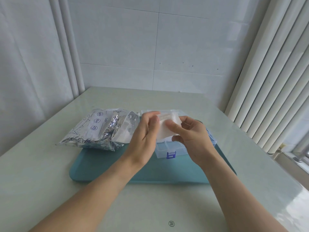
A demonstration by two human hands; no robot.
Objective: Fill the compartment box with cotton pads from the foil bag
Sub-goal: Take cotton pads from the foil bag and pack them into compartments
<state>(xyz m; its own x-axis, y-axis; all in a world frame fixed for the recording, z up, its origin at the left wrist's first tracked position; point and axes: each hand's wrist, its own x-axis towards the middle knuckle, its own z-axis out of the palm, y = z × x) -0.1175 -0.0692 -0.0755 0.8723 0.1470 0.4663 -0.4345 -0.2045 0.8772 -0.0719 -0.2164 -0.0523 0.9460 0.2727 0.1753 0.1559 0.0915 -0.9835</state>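
1. Foil bag [98,129] lies left of compartment box [168,148]; both rest on mat [103,166]; mat on table [41,173].
2. Cotton pads [165,129] held above box, between both hands.

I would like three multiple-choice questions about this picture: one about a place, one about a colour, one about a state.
1. Where does the foil bag lie?
A. left of the compartment box
B. inside the box
C. on the windowsill

2. What colour is the latch of the box?
A. red
B. blue
C. yellow

3. What are the hands doing?
A. both resting flat on the table
B. both holding the bag
C. both holding a stack of cotton pads above the box

Answers: 1 A, the bag lies left of the box on the teal mat. 2 B, the front latch is blue. 3 C, left hand and right hand grip the white stack.
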